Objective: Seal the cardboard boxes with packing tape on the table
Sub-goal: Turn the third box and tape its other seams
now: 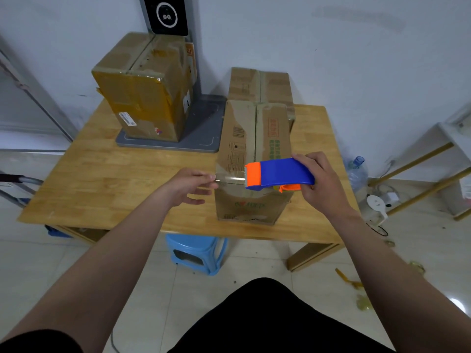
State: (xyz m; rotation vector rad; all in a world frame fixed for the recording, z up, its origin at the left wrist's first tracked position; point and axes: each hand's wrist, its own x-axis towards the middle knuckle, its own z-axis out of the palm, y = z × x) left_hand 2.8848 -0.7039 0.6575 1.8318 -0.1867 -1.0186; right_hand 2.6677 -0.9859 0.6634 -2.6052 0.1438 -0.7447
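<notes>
A tall brown cardboard box [252,138] stands on the wooden table [102,174], its top flaps closed along a centre seam. My right hand [318,184] grips a blue and orange tape dispenser [277,175] over the box's near top edge. A short strip of clear tape [230,179] stretches left from the dispenser. My left hand [193,184] pinches the free end of that strip at the box's left near corner. A second similar box [260,85] stands right behind the first.
A larger box wrapped in yellowish tape [142,90] sits at the back left on a grey base plate [204,128] of a standing device. A blue plastic stool [196,250] is under the table's front edge. A water bottle [356,174] and a white rack [446,161] stand right.
</notes>
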